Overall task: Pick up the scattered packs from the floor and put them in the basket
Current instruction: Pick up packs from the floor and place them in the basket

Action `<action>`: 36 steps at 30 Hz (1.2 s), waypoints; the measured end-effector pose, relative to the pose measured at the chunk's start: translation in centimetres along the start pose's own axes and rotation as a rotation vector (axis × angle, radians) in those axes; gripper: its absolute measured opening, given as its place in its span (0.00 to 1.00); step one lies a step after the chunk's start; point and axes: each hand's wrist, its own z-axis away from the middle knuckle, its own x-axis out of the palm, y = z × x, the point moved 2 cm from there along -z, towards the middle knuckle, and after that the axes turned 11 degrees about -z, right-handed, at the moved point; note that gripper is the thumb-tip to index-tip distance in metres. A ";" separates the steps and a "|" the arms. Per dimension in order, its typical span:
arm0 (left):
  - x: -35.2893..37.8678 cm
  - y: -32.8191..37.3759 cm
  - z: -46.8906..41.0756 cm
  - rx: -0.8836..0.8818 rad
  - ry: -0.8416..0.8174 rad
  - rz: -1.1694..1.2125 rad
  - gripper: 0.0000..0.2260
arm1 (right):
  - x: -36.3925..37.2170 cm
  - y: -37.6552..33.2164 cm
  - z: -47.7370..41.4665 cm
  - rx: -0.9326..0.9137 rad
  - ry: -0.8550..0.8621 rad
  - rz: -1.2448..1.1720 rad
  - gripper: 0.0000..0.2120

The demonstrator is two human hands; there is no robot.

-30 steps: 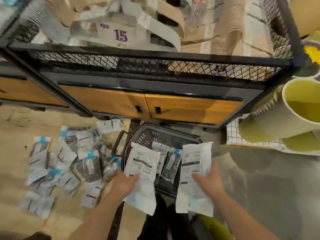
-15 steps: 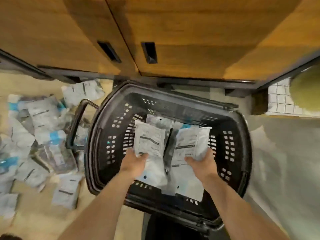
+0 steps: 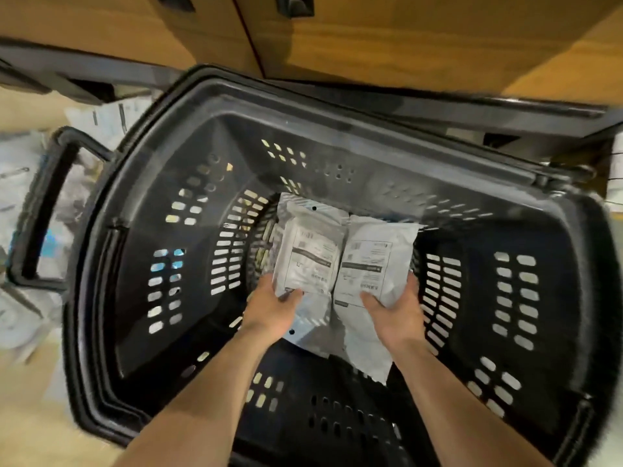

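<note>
Two bare forearms reach forward and down over the near rim into one black perforated plastic basket [image 3: 135, 264]. The left hand [image 3: 273, 311] grips one white plastic pack with a printed label [image 3: 308, 254] at its lower edge, thumb on top and the fingers tucked beneath out of sight. The right hand [image 3: 394, 315] grips a second, similar white labelled pack [image 3: 374, 261] the same way, its fingers [image 3: 412, 279] curling round the pack's right edge. The two packs lie side by side, touching, low inside the basket; whether they rest on its bottom cannot be told. One black loop handle [image 3: 43, 203] juts from the basket's left side. Beyond it, blurred white packs [image 3: 20, 197] lie scattered on the pale wooden floor [image 3: 30, 416], too smeared to count. Farthest off stand two brown wooden cabinet doors [image 3: 404, 45].
</note>
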 end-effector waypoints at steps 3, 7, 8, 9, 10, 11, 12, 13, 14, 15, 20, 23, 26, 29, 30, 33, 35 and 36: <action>-0.6 0.4 0.3 -0.017 -0.001 -0.034 0.23 | -0.2 -0.6 0.4 0.018 0.019 0.061 0.34; -3.2 1.7 2.6 -0.038 0.047 -0.092 0.21 | -0.8 -2.4 2.3 0.035 -0.008 0.238 0.38; -4.0 1.9 3.3 -0.030 0.057 -0.111 0.22 | -1.1 -3.4 3.0 0.016 -0.030 0.293 0.38; -4.9 2.3 4.2 -0.013 0.067 -0.134 0.25 | -1.4 -4.4 3.9 -0.012 -0.055 0.347 0.37; -5.9 2.8 5.3 0.003 0.081 -0.160 0.27 | -1.7 -5.6 4.9 -0.053 -0.082 0.395 0.36; -7.0 3.4 6.7 0.024 0.100 -0.190 0.28 | -2.1 -7.0 6.0 -0.104 -0.108 0.441 0.35; -8.3 3.9 8.2 0.049 0.131 -0.229 0.28 | -2.5 -8.4 7.4 -0.160 -0.134 0.488 0.34; -9.6 4.5 10.1 0.077 0.163 -0.272 0.28 | -3.0 -10.0 9.0 -0.225 -0.158 0.535 0.33; -11.1 5.1 12.1 0.100 0.193 -0.319 0.29 | -3.7 -11.7 10.8 -0.299 -0.182 0.576 0.32; -12.7 5.6 14.2 0.116 0.224 -0.367 0.29 | -4.6 -13.6 12.9 -0.373 -0.203 0.614 0.32; -21.2 6.1 27.6 0.155 0.345 -0.487 0.31 | -9.7 -23.1 25.0 -0.637 -0.270 0.750 0.30; -25.7 4.8 36.3 0.153 0.436 -0.492 0.30 | -13.0 -27.5 32.6 -0.730 -0.298 0.776 0.30; -29.2 2.1 43.4 0.105 0.488 -0.464 0.30 | -16.0 -30.3 39.5 -0.841 -0.302 0.809 0.31; -31.6 -2.0 48.8 0.053 0.553 -0.412 0.32 | -17.4 -32.0 44.7 -0.947 -0.301 0.846 0.32; -32.4 -3.6 50.2 0.042 0.575 -0.398 0.31 | -17.4 -32.4 46.2 -0.989 -0.302 0.850 0.32; -34.6 -8.7 53.6 -0.002 0.628 -0.312 0.29 | -16.6 -32.9 50.1 -1.088 -0.311 0.865 0.32; -35.7 -12.3 55.0 -0.045 0.648 -0.245 0.31 | -15.5 -32.8 52.3 -1.130 -0.320 0.886 0.32; -36.3 -14.1 55.7 -0.069 0.648 -0.214 0.31 | -14.9 -32.8 53.2 -1.147 -0.328 0.903 0.31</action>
